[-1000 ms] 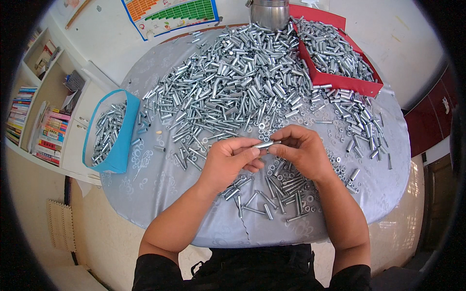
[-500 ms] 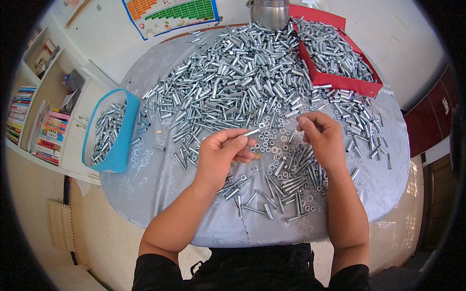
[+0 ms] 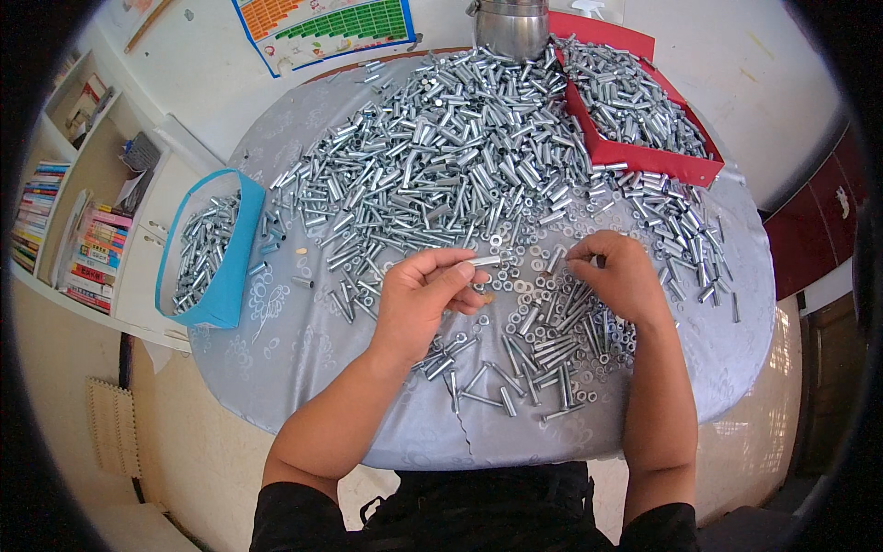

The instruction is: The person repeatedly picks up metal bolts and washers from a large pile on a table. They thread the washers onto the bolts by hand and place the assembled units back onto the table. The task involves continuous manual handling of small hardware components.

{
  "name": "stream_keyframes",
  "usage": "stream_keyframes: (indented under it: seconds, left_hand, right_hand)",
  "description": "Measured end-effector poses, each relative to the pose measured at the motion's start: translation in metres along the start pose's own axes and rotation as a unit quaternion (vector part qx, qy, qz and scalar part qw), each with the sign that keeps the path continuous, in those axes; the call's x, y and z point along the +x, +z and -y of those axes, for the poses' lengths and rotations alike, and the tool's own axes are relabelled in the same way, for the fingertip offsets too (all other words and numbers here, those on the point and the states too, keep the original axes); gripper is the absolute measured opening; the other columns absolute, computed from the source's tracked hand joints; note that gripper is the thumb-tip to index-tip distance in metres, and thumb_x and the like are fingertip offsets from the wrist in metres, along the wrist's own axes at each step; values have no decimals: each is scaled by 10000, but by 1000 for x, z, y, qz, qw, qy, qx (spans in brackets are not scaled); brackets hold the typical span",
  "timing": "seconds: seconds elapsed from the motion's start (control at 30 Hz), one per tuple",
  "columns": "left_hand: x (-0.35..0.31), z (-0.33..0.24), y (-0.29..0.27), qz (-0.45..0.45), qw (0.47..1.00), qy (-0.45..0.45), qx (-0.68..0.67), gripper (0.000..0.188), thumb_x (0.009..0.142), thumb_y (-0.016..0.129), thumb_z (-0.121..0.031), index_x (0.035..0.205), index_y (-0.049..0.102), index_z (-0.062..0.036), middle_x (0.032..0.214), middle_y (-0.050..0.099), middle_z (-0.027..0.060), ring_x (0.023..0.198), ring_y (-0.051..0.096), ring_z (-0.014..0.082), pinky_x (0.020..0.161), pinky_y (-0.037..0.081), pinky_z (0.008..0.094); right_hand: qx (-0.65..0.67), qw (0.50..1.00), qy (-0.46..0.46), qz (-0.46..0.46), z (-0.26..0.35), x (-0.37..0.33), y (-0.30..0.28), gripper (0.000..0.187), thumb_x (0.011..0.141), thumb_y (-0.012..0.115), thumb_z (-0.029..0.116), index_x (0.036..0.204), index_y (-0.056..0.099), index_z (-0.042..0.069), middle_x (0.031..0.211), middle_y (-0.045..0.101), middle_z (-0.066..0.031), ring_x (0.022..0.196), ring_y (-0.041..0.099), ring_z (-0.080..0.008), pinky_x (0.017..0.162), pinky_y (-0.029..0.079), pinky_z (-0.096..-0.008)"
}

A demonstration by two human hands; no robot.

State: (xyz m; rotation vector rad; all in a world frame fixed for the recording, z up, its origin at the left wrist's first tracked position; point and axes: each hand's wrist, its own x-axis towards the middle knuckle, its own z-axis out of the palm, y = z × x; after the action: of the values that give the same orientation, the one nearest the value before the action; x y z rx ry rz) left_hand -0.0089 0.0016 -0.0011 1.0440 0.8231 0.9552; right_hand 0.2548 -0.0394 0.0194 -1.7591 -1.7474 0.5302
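Observation:
Between the thumb and fingers of my left hand (image 3: 425, 290) is a shiny metal sleeve (image 3: 484, 261), lying level and pointing to the right. My right hand (image 3: 624, 279) is closed, thumb and fingertips pinched together over loose small parts; whatever they pinch is hidden. Around and between the hands lie washers (image 3: 523, 286) and hex nuts (image 3: 497, 240). Just left of the right fingertips is another metal sleeve (image 3: 556, 258). Nearer to me, long bolts (image 3: 554, 348) lie in a loose heap.
A large heap of metal sleeves and bolts (image 3: 432, 138) covers the table's far half. A red box (image 3: 658, 164) full of sleeves stands far right, beside a steel pot (image 3: 511, 29). A blue box (image 3: 228, 285) of sleeves sits at the left edge. Left of the table stands a bookshelf (image 3: 138, 225).
My right hand has moved slightly down, its fingers now lower among the washers. The sleeve in my left hand has tipped from slanting upward to nearly level.

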Motion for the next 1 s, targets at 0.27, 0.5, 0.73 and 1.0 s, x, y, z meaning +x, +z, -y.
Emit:
stream_keyframes:
  seconds: [0.27, 0.5, 0.73, 1.0]
  left_hand:
    - [0, -2, 2, 5, 1000, -2, 2, 208, 924, 606, -90, 1107, 640, 3, 943, 710, 131, 697, 680, 152, 611, 568, 276]
    - [0, 0, 1, 12, 1000, 1, 3, 209, 927, 605, -97, 1106, 640, 5, 941, 710, 130, 697, 680, 152, 612, 567, 275]
    - [0, 0, 1, 12, 1000, -2, 7, 214, 929, 602, -97, 1113, 637, 7, 940, 710, 128, 701, 682, 152, 611, 567, 274]
    - [0, 2, 0, 15, 1000, -4, -2, 215, 921, 607, -83, 1112, 635, 11, 931, 711, 129, 689, 683, 157, 608, 571, 275]
  right_hand:
    - [-45, 996, -60, 46, -4, -2, 9, 124, 746, 695, 132, 853, 731, 78, 814, 645, -133, 824, 624, -313, 747, 494, -397]
    - [-59, 993, -87, 54, -7, -1, 9, 106, 756, 683, 126, 844, 723, 81, 839, 634, -120, 834, 620, -315, 753, 492, -402]
    - [-48, 995, -56, 70, 4, -3, 6, 97, 770, 682, 84, 855, 663, 42, 860, 624, -125, 843, 611, -296, 755, 488, -382]
    - [358, 928, 74, 75, 14, 1, 5, 60, 879, 634, 34, 919, 616, -6, 830, 669, -44, 705, 593, -86, 633, 483, -246]
